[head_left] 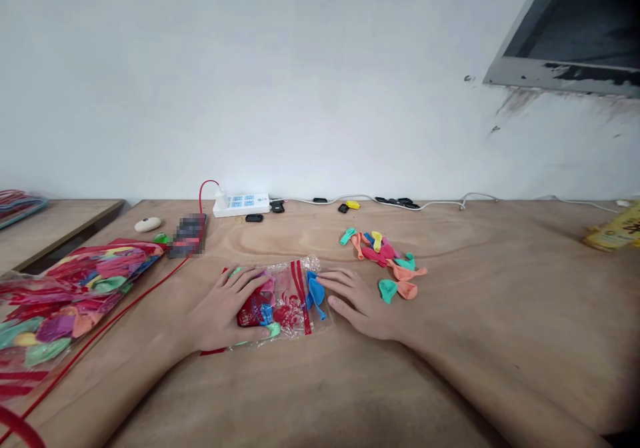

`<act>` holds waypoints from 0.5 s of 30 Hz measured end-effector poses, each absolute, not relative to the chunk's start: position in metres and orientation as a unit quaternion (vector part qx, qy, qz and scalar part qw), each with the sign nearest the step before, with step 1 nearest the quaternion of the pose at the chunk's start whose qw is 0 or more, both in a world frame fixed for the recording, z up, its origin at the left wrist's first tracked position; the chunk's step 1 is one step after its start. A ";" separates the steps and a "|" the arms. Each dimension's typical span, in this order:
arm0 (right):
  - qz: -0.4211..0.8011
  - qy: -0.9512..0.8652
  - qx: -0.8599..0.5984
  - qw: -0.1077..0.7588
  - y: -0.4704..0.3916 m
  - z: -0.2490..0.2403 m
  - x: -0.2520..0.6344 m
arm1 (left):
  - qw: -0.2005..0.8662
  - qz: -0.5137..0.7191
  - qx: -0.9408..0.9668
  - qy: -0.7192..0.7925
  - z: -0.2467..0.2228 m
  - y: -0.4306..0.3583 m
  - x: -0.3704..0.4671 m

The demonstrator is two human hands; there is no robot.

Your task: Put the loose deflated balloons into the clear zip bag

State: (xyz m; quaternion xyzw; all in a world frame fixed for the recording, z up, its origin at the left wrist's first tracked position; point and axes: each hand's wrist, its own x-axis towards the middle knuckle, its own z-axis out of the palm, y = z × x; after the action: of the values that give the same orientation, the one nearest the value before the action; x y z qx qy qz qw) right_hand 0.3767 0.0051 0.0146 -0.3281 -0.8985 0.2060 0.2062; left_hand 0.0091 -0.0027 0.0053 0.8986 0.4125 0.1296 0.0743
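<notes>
A clear plastic bag [289, 305] with red print lies on the table in front of me, with a few balloons inside. My left hand [225, 311] rests on its left part, palm down and fingers stretched out. At the bag's right end is a blue balloon [315, 295]; whether it is inside the bag or on top I cannot tell. The fingertips of my right hand [357, 301] reach the balloon's right side, fingers extended and slightly apart. Beyond my right hand lies a loose group of deflated balloons [377, 255] in green, orange, pink, yellow and blue.
A large bag of balloons [65, 301] is on the left, crossed nearby by a red cable [150, 289]. Behind it are a phone [187, 236] and a white oval object [147, 225]. A power strip [243, 205] sits by the wall; a yellow packet [615, 231] stands far right.
</notes>
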 end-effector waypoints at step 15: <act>0.080 -0.959 -0.240 0.130 0.026 0.020 0.359 | 0.078 0.112 0.893 0.429 0.005 -0.004 0.011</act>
State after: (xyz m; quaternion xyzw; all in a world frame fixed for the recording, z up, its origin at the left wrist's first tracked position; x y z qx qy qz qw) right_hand 0.3591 0.0264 0.0198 -0.2397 -0.9587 0.0805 0.1302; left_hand 0.0106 -0.0036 0.0052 0.8929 0.4291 0.1119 0.0780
